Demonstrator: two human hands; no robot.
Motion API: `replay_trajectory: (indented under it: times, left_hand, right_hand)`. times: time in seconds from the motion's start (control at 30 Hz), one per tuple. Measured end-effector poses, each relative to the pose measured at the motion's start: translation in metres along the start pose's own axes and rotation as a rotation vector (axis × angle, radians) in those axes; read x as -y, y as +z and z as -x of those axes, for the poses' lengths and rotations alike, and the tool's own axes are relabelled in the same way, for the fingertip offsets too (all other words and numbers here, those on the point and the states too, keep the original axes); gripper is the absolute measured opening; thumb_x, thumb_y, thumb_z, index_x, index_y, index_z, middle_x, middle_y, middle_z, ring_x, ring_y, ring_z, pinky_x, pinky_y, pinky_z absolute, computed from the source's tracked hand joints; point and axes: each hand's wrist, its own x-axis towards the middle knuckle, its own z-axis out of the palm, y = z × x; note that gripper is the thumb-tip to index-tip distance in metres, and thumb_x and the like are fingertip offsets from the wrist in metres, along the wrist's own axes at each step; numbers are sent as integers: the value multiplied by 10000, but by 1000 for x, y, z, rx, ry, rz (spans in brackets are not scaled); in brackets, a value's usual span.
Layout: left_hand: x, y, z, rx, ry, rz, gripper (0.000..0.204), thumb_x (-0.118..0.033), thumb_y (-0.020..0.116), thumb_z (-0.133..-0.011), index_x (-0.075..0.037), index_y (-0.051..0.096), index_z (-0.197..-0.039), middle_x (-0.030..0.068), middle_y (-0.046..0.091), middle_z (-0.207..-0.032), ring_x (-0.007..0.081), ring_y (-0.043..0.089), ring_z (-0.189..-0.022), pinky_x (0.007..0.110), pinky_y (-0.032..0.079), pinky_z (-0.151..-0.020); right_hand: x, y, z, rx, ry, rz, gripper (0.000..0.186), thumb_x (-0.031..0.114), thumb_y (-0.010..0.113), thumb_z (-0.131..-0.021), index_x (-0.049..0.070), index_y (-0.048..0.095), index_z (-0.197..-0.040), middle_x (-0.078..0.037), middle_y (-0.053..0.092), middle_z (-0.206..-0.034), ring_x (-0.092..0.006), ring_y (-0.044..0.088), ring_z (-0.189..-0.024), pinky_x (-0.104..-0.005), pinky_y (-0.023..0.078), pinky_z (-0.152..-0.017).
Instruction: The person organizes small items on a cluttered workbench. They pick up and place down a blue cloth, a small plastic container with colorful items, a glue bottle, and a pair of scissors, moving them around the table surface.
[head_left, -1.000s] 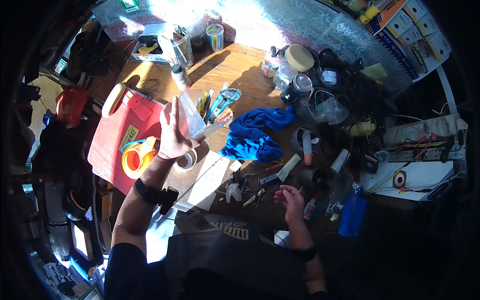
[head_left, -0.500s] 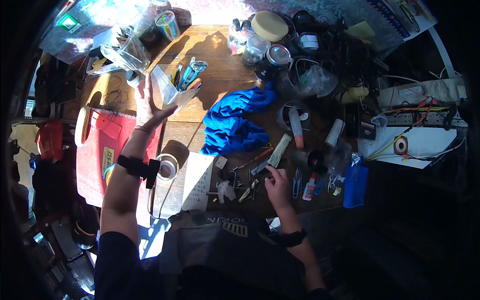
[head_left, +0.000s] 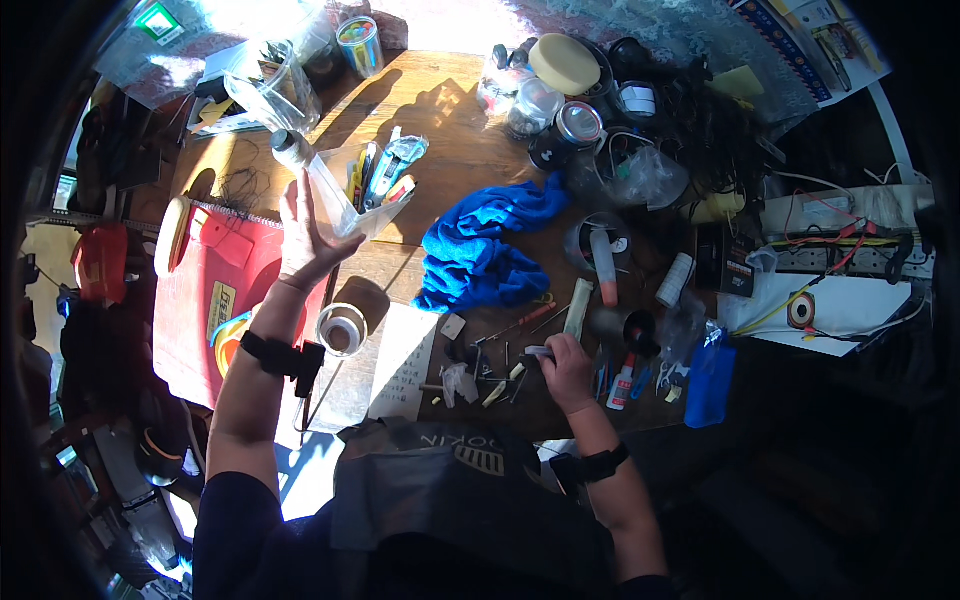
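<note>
My left hand [head_left: 311,240] reaches to the far left and grips the near edge of a clear plastic pen holder [head_left: 343,205], its thumb and fingers spread around it. A light-blue cutter [head_left: 398,165] and several pens stand in the holder. Beyond the fingertips is a dark-capped bottle [head_left: 290,146]. My right hand [head_left: 570,373], closed, pinches a small flat grey piece [head_left: 538,351] over the near part of the table; its kind cannot be made out. Beside that hand lie a white glue bottle [head_left: 620,388] with a red top and a pale wrapped strip [head_left: 577,307].
A crumpled blue cloth [head_left: 490,245] lies mid-table. Small tools and screws are scattered before me near a red-handled screwdriver [head_left: 535,314]. A tape roll [head_left: 343,330] sits by a red folder [head_left: 190,330]. Jars [head_left: 568,135] and cables crowd the far right.
My right hand has lifted the grey piece off the table. The pen holder has come slightly nearer with my left hand. The whole view has shifted a little.
</note>
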Motion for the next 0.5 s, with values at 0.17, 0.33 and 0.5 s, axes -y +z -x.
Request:
replay_trajectory:
  times: [0.17, 0.33, 0.5]
  left_hand:
    - [1, -2, 4, 22, 43, 65, 1213, -289, 838, -535, -73, 75, -1452, 271, 226, -1340, 425, 297, -1231, 469, 300, -1042]
    - [3, -3, 5, 35, 16, 64, 1216, -273, 841, -536, -79, 68, -1455, 280, 220, -1356, 435, 276, -1261, 475, 304, -1041]
    - [4, -6, 8, 62, -31, 97, 1246, -258, 850, -535, -54, 32, -1453, 288, 214, -1359, 457, 293, -1248, 477, 345, -1011]
  right_hand:
    - [9, -18, -14, -53, 525, -954, 131, 167, 616, -874, 73, 540, -924, -58, 615, -764, -107, 547, -590, -218, 455, -551]
    - [30, -25, -45, 77, 608, -1285, 216, 279, 542, -925, 73, 532, -985, -128, 650, -799, -117, 585, -576, -219, 473, -503]
    - [73, -12, -93, 51, 633, -1493, 184, 239, 529, -929, 72, 540, -1005, -121, 647, -870, -191, 628, -674, -311, 521, -598]
